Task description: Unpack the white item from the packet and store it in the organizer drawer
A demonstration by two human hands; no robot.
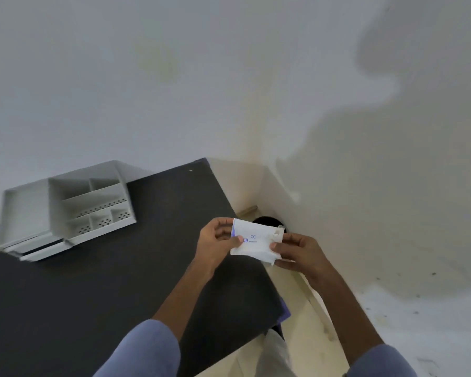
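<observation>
A white packet (256, 242) with blue print is held in the air past the right edge of the dark table (120, 295). My left hand (216, 240) pinches its left end. My right hand (297, 251) grips its right end, where the paper is crumpled and looks torn. The white item inside cannot be seen clearly. A white desk organizer (65, 210) with several open compartments stands at the table's far left, its low drawers (42, 250) facing the front; one seems slightly pulled out.
A pale wall rises behind the table and to the right. Beyond the table's right edge lies cream floor, with a dark round object (267, 221) behind the packet. My trouser leg (275, 352) shows below the table edge.
</observation>
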